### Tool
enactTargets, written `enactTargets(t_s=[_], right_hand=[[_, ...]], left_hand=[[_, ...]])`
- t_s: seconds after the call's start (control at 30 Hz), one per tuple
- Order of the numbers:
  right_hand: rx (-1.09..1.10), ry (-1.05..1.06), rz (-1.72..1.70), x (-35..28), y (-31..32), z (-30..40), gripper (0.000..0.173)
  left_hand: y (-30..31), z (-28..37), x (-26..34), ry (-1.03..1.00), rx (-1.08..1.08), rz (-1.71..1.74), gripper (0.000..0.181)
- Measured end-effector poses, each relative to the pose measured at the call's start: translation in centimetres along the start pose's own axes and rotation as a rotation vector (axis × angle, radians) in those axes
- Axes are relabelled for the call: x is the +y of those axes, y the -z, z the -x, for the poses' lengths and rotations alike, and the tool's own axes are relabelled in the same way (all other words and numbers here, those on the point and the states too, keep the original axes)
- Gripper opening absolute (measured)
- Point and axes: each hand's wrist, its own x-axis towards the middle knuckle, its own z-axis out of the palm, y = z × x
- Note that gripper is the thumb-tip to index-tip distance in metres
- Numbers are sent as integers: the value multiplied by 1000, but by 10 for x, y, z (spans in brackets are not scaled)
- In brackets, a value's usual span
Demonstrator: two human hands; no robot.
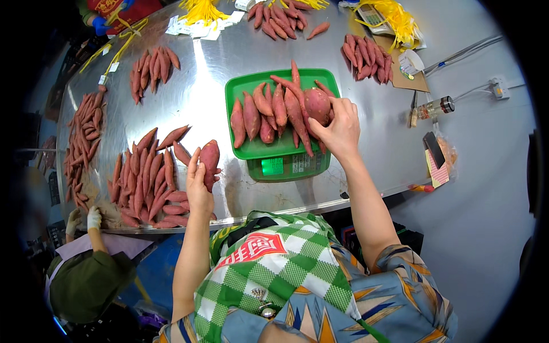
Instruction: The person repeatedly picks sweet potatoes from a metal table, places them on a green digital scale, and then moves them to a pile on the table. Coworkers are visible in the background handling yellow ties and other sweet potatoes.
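Observation:
My left hand [200,182] holds a plump sweet potato [209,159] upright, just left of the green weighing scale [257,171]. On the scale's green tray [234,85] lie several slender sweet potatoes [294,112], some jutting past its rim. My right hand [342,125] grips a large round sweet potato [317,105] at the tray's right side, thumb on its near face and fingers over its far side. That potato rests on or just above the others; I cannot tell which. The scale's display is lit green.
A big heap of sweet potatoes [146,176] lies left of me on the steel table [274,195]. Smaller piles [368,58] sit farther back. Yellow straps with tags [201,17] lie at the far edge. A glass bottle [435,108] and phone [433,149] are right. Co-workers' gloved hands [94,218] show left.

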Motion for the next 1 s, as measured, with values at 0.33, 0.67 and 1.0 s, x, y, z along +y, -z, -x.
enactTargets(t_s=[0.33, 0.67, 1.0], right_hand=[[50, 16, 148, -8, -20, 3, 56], [-40, 45, -17, -5, -11, 5, 63], [-33, 11, -569, -17, 4, 14, 49]], left_hand=[[17, 7, -8, -15, 69, 43, 41], [7, 10, -7, 5, 37, 10, 42], [28, 9, -26, 138, 53, -95, 43]])
